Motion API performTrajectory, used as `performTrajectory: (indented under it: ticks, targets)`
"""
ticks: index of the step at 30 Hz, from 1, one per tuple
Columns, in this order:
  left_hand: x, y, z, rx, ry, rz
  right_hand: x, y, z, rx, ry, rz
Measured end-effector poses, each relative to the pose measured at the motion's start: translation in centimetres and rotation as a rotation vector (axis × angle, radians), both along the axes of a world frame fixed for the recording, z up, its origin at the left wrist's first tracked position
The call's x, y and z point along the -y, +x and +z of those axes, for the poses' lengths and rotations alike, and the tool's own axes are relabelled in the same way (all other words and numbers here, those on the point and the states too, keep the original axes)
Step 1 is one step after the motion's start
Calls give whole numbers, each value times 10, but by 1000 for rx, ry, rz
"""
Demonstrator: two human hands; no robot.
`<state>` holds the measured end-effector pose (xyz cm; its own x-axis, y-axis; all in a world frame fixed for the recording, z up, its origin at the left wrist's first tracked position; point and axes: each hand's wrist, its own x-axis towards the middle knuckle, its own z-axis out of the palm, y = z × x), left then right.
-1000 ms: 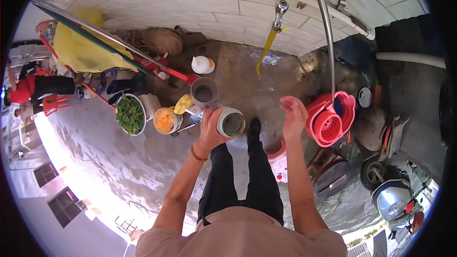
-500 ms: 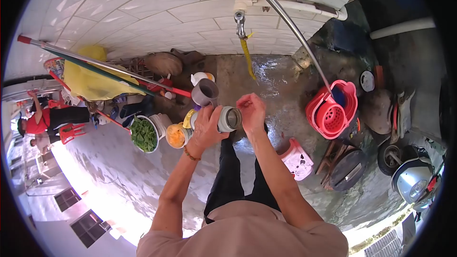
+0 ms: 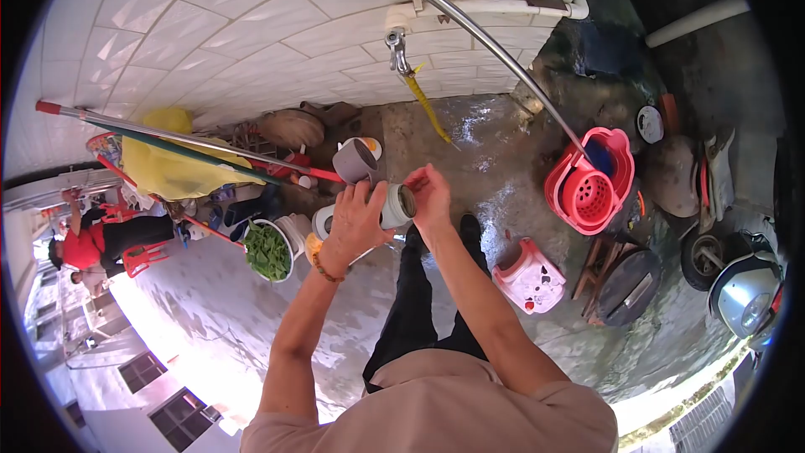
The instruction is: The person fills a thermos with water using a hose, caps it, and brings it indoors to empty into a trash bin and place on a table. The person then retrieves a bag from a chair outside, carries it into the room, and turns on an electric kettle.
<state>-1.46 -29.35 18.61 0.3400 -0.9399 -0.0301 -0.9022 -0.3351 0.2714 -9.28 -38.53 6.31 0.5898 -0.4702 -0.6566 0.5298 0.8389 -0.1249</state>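
Note:
My left hand [image 3: 354, 222] is wrapped round a pale glass jar [image 3: 394, 206], which lies tilted on its side with its open mouth to the right. Just above that hand is a grey cup [image 3: 355, 159], whose handle sits near my fingers; whether they hold it I cannot tell. My right hand [image 3: 431, 195] is cupped at the jar's mouth, its fingers bent upward and partly hidden. A white container shows at the left of my left hand, largely covered by it.
A yellow hose [image 3: 430, 109] hangs from the wall tap [image 3: 397, 44]. At the right stand a red mop bucket [image 3: 591, 189] with a long pole and a pink stool [image 3: 530, 278]. Green leaves fill a basin [image 3: 291, 253] at the left. People are at the far left.
My right hand has come leftward to the jar's mouth. The jar has turned more onto its side in my left hand. The camera view has shifted, with the tap now further left.

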Motion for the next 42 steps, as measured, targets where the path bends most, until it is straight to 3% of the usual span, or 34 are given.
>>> performTrajectory:
  ticks: [42]
  targets:
    - [43, 1, 39, 231, 327, -90, -1, 17, -15, 39, 228, -46]
